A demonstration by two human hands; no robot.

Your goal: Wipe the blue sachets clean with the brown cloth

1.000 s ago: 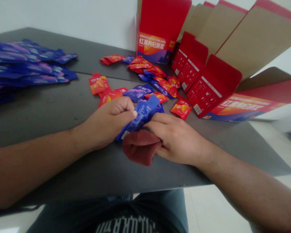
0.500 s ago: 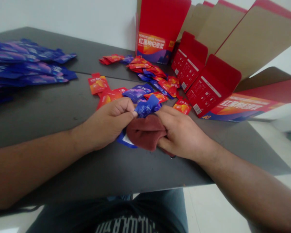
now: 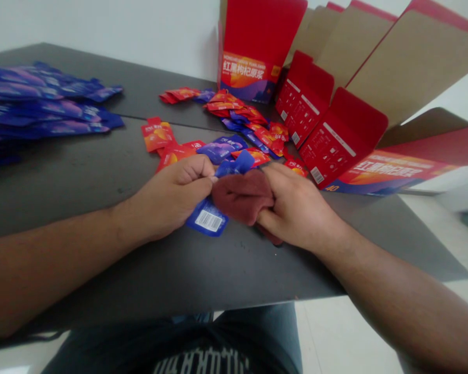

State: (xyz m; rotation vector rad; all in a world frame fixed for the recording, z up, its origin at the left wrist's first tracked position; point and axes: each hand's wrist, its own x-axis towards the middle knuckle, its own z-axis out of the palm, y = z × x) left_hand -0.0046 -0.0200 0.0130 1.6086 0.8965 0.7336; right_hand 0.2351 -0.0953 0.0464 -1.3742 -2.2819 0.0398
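Observation:
Between my hands, over the grey table point(image 3: 171, 275), is a blue sachet point(image 3: 208, 219) with a white barcode label on its lower part. My left hand point(image 3: 175, 195) pinches the sachet at its left edge. A brown cloth point(image 3: 244, 196) is bunched in my right hand point(image 3: 296, 205), its folds lying against the sachet and covering the middle of it. The fingertips of my right hand are partly hidden by the cloth. Just beyond my hands lie loose red sachets point(image 3: 158, 136) and blue sachets point(image 3: 222, 147).
Blue sachets point(image 3: 42, 111) are stacked at the left. An upright red box point(image 3: 253, 57) stands at the back. Open red boxes point(image 3: 345, 137) with raised flaps fill the right side. The table's front edge point(image 3: 257, 306) runs near my lap.
My right hand and the brown cloth have shifted slightly up and to the right. More of the blue sachet's barcode label now shows. My left hand has barely moved.

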